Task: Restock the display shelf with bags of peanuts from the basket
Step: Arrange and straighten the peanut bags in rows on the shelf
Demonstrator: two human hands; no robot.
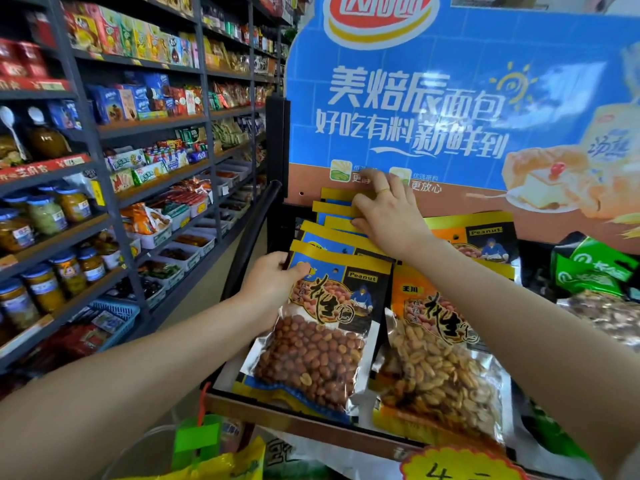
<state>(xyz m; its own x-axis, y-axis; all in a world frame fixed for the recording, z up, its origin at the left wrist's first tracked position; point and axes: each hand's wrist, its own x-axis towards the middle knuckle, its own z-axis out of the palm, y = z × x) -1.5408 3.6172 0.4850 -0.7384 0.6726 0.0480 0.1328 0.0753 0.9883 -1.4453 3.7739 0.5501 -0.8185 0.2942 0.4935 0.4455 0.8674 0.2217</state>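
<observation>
A row of blue-and-yellow peanut bags stands on the display shelf point(311, 410) under a big blue bread sign. My left hand point(273, 282) grips the top left corner of the front blue peanut bag point(318, 344), thumb on its face. My right hand point(388, 216) reaches further back and rests on the tops of the rear blue peanut bags point(332, 211), fingers spread against them. Beside this row stands a row of orange peanut bags point(436, 355), partly crossed by my right forearm. The basket is not clearly in view.
Green snack bags point(595, 268) and a bag of nuts sit to the right on the same shelf. A yellow price tag point(460, 465) hangs at the shelf front. Tall dark shelving point(114, 188) with jars, boxes and trays lines the aisle on the left.
</observation>
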